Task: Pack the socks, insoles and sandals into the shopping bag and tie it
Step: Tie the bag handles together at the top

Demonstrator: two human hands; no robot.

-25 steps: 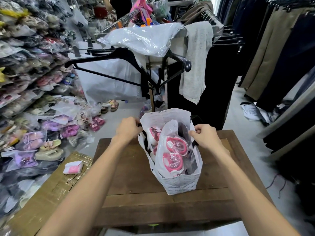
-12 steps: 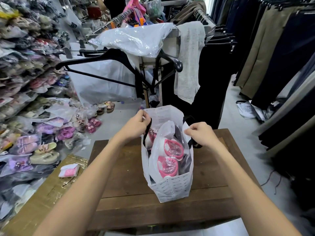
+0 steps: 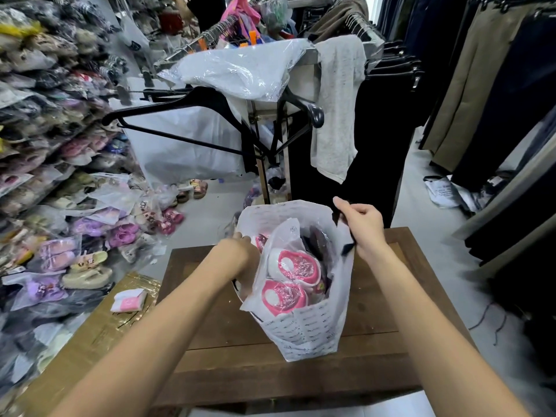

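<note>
A white printed shopping bag [image 3: 304, 332] stands on the brown wooden table [image 3: 216, 332], its mouth wide. Inside it, pink and white sandals [image 3: 293, 270] lie wrapped in clear plastic, with dark items behind them. My right hand [image 3: 362, 225] pinches the bag's black handle at the right rim and holds it up. My left hand [image 3: 237, 251] is at the left rim, its fingers curled around the bag's edge and partly hidden inside. A small pink and white packet [image 3: 128, 300] lies on the gold-wrapped box to the left.
A gold-wrapped box [image 3: 90, 341] adjoins the table's left side. Bagged shoes fill shelves [image 3: 39, 139] and the floor at left. A clothes rack [image 3: 270, 94] with black hangers and a grey garment stands behind the table. Dark trousers hang at right.
My right hand has risen and pulled the black handle up and outward. My left hand has dropped lower along the left rim. The bag's mouth has widened and the bag leans left.
</note>
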